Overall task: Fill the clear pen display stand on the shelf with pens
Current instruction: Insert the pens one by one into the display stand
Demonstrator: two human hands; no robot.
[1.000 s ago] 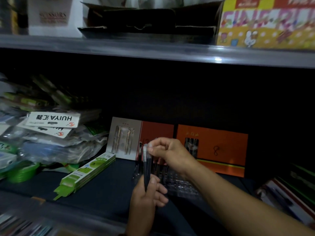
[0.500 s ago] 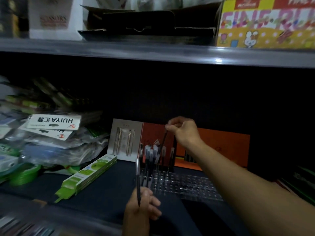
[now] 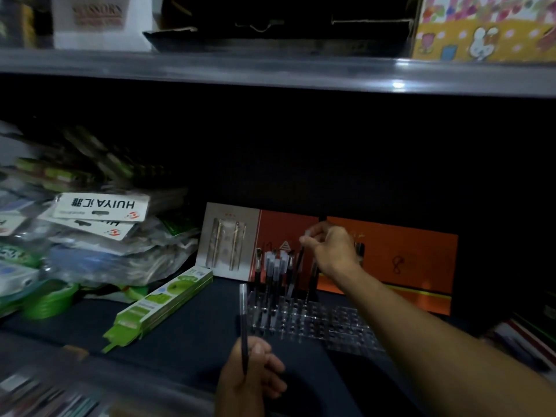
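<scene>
Right now the right hand (image 3: 334, 248) is reaching out over the clear pen stand (image 3: 340, 323). The stand is sitting on the dark shelf (image 3: 186, 335), in front of the orange boxes (image 3: 406, 260). The thumb and fingers are pinching the top end of a dark pen (image 3: 298, 266). That pen is hanging down from the hand and leaning a little. Its low end is pointing at the holes near the back of the stand. I cannot tell if the tip is inside a hole yet, because it is dark and blurry there.

The stand is lying right under this hand, so I think the pen is only needing to go down. The pen's long way is running up and down, nearly like the holes. It is maybe needing to stand straighter, so it is not bumping the pens beside it.

The left hand (image 3: 252, 377) is waiting lower down, near the front of the shelf and just left of the stand. Its fingers are curling around a second pen (image 3: 243, 323), holding it straight up with the clear cap on top. The right hand is the nearer one to the holes.

Inside the stand, a small bunch of pens (image 3: 270, 272) is standing in the back left part. The front and right holes are looking empty, so lots of filling is left, I think.
</scene>
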